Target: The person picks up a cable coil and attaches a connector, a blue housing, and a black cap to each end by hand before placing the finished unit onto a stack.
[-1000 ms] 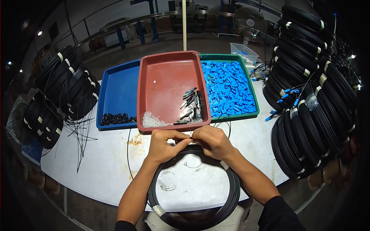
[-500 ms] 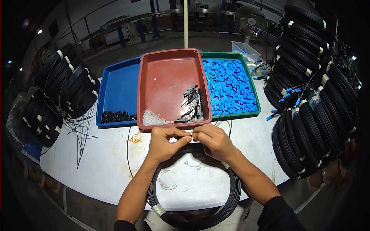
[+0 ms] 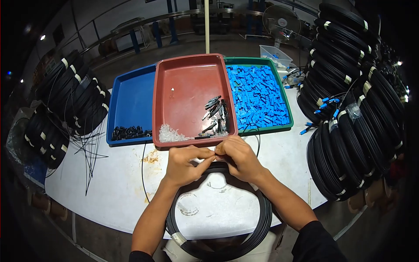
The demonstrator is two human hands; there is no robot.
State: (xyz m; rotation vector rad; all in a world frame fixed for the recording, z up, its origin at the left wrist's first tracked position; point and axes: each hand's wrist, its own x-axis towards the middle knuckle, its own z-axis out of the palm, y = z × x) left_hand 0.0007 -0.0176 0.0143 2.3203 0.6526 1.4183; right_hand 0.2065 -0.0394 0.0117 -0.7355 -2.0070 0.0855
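Nearest, below the red rectangular plastic tray (image 3: 187, 96), lies a large round coil of smooth black cable (image 3: 265, 214), banded with pale tape (image 3: 179, 239); its near curve reaches past the edge of the scuffed, stained white table (image 3: 109, 187).

Over the coil's far curve, just short of the red tray, the left hand (image 3: 182, 166) and right hand (image 3: 244, 159) meet, thumbs and forefingers pinched together at the tips. Whatever they pinch is too small and covered to tell. The step in hand looks like close fingertip work, and any move from this grip would seem to call for steady, well-aligned fingers.

The red tray's near edge holds a heap of small, translucent bits (image 3: 170, 134) and, towards its right, slim black and silvery pieces (image 3: 222, 115). Left of it, a blue plastic tray (image 3: 133, 96) holds stubby, glossy black parts (image 3: 131, 133); right of it, a green tray (image 3: 284, 98) is thickly spread with small, oblong bright-blue pieces (image 3: 257, 98).

Stacked, taped black cable coils (image 3: 345, 153) stand farther right of the red tray, with more stacked coils (image 3: 83, 91) to its left. Beyond is a round fan (image 3: 281, 26).
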